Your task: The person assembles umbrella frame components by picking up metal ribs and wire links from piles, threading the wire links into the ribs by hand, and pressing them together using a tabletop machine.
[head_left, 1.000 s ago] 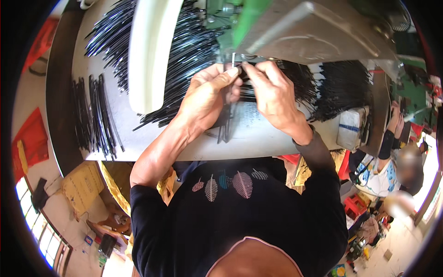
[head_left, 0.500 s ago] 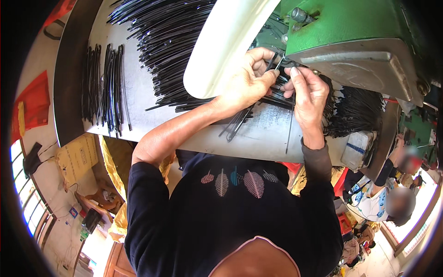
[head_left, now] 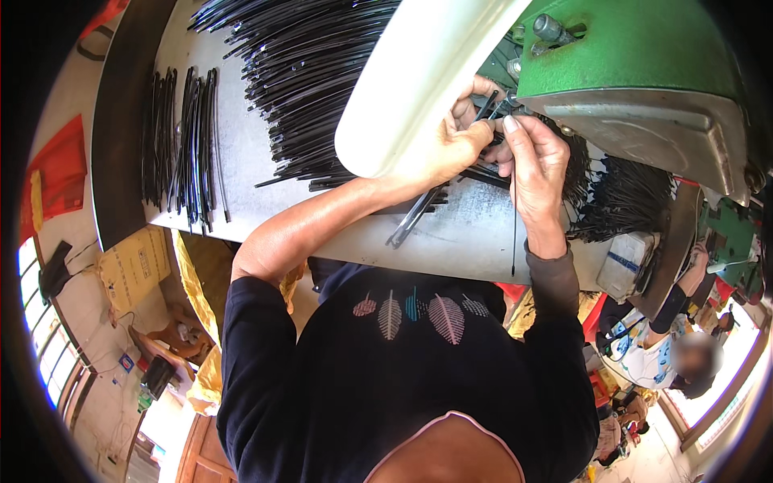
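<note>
My left hand [head_left: 457, 145] is closed around a few thin black strips [head_left: 415, 219], whose lower ends stick out beneath the wrist over the table edge. Beside it, my right hand [head_left: 533, 165] pinches one thin black strip [head_left: 514, 233] between thumb and forefinger; its tail hangs down past the palm. The fingertips of both hands almost meet at a small metal part [head_left: 509, 101] under the green machine [head_left: 636, 60]. A white curved shade [head_left: 431, 80] hides part of the left hand, and the strip's upper end is hard to make out.
A large pile of black strips [head_left: 314, 97] covers the grey table [head_left: 354, 233], with smaller bundles [head_left: 193, 149] at its left. Another dark heap [head_left: 624, 197] lies right of my hands, near a pale box [head_left: 624, 262]. A co-worker [head_left: 684, 362] is at the far right.
My hands have drawn slightly closer together at the metal part, both still holding strips. The view has shifted a little, so the machine and shade appear further right.
</note>
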Demonstrator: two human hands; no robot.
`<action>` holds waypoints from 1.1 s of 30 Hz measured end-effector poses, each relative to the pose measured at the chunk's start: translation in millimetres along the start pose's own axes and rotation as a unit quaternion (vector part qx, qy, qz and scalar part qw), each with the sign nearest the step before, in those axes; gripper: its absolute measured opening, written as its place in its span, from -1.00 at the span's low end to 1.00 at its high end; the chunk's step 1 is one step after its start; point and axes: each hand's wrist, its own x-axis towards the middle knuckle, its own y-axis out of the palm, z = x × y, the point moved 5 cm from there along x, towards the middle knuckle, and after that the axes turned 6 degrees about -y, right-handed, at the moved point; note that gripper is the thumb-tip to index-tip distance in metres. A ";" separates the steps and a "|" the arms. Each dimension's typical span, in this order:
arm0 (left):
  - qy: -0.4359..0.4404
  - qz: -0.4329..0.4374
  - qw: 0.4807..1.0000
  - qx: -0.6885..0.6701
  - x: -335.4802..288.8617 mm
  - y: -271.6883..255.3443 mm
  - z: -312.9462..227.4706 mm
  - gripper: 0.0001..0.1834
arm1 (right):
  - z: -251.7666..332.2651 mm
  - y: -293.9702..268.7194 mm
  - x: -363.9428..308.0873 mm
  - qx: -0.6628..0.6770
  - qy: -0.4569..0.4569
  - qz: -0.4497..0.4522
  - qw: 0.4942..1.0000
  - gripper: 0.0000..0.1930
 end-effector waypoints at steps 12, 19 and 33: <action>0.036 0.012 0.999 0.022 4.4 6.9 -3.4 -0.70 | 0.3 -0.9 0.9 0.052 -0.027 -0.042 0.997 -0.85; 0.046 0.036 0.997 0.055 11.9 5.1 -4.9 -0.69 | 0.8 0.7 5.6 0.029 -0.014 -0.006 0.999 -0.76; 0.009 0.102 0.995 -0.010 19.6 -0.1 19.5 -0.73 | -15.0 12.1 -31.5 0.012 0.126 0.174 0.977 -0.59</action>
